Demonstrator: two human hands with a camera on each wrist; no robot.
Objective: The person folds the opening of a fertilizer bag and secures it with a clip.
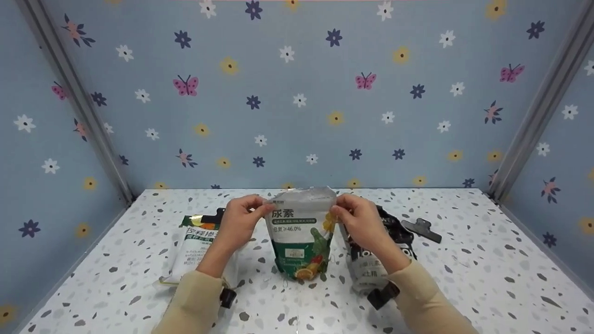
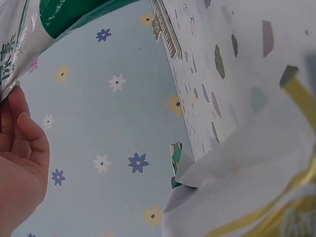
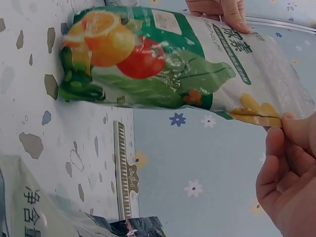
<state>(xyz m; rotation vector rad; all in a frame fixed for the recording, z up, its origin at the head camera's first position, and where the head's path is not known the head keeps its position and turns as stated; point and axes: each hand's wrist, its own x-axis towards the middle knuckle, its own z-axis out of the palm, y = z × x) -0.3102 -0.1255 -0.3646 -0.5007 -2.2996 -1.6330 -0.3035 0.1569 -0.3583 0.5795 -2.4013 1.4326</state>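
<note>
A white and green fertilizer bag (image 1: pixel 301 234) with printed vegetables and fruit stands upright at mid-table, its silvery top edge raised. My left hand (image 1: pixel 239 222) pinches its upper left side between thumb and fingers. On the opposite side my right hand (image 1: pixel 364 222) pinches the upper right edge; the right wrist view shows thumb and fingertips gripping beside the yellow print of the bag (image 3: pixel 148 64). In the left wrist view only part of the bag (image 2: pixel 29 44) shows above the left hand (image 2: pixel 22 168).
Left of the middle lies a white bag (image 1: pixel 190 253) with a black clip (image 1: pixel 212 218) at its top. A black and grey bag (image 1: pixel 366 271) lies partly under my right forearm, and a loose dark clip (image 1: pixel 422 229) is beyond it. A ruler-like strip (image 3: pixel 126 170) lies near the back wall.
</note>
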